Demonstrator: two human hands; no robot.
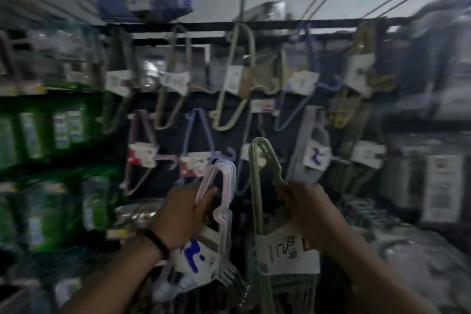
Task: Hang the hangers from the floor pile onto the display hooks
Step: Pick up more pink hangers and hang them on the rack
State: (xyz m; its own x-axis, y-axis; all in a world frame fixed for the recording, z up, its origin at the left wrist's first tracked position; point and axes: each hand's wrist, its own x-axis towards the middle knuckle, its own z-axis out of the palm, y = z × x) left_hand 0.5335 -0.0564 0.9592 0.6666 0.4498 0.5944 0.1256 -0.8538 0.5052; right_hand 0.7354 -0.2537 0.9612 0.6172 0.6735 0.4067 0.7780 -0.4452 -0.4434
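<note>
The hook ends are best kept upright and clear of the fingers (207, 198), and one bundle offered to a peg at a time. The left hand (187, 211) is curled round the neck of a pink and blue hanger bundle (225, 183). The right hand (303, 205) is clenched on the neck of a green hanger bundle (255, 173), which is banded lower down by a paper label (285, 252). Both bundles are held up near the dark display board (175, 132), where other hanger bundles (239, 79) are hung. Through the blur, free pegs cannot be made out.
</note>
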